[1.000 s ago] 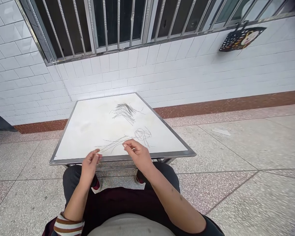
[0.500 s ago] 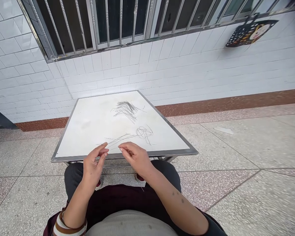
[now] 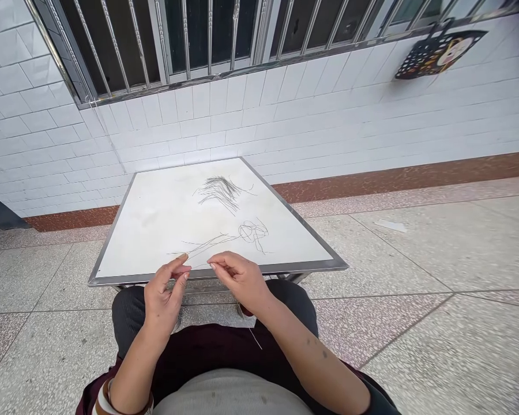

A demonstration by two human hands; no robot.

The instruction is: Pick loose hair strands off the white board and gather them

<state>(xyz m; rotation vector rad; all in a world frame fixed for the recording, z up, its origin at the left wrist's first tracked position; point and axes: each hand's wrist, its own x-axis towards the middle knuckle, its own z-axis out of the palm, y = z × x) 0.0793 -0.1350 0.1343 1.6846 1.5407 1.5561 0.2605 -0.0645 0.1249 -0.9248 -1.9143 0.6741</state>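
Observation:
At the near edge of the white table (image 3: 138, 230), my left hand (image 3: 164, 291) has its thumb and forefinger brought close together on one end of a thin wire-like strand. My right hand (image 3: 242, 282) pinches the same strand a short way to the right. A pale length of strand (image 3: 256, 339) hangs below the right hand over the lap. Just beyond the hands, several loose dark strands (image 3: 205, 246) lie slantwise, leading to a looped tangle (image 3: 253, 231). Farther back rests a dense bundle of dark strands (image 3: 219, 189).
A grey metal rim (image 3: 303, 267) borders the table, which stands near a white tiled wall (image 3: 190, 124). Barred windows (image 3: 211, 37) are above. A patterned bag (image 3: 439, 55) hangs at the upper right. A pale scrap (image 3: 390, 225) lies on the speckled floor.
A longer pale length of strand now shows below my right hand, reaching lower over the lap. Both hands keep nearly the same position and pinch. The strands on the table look unchanged.

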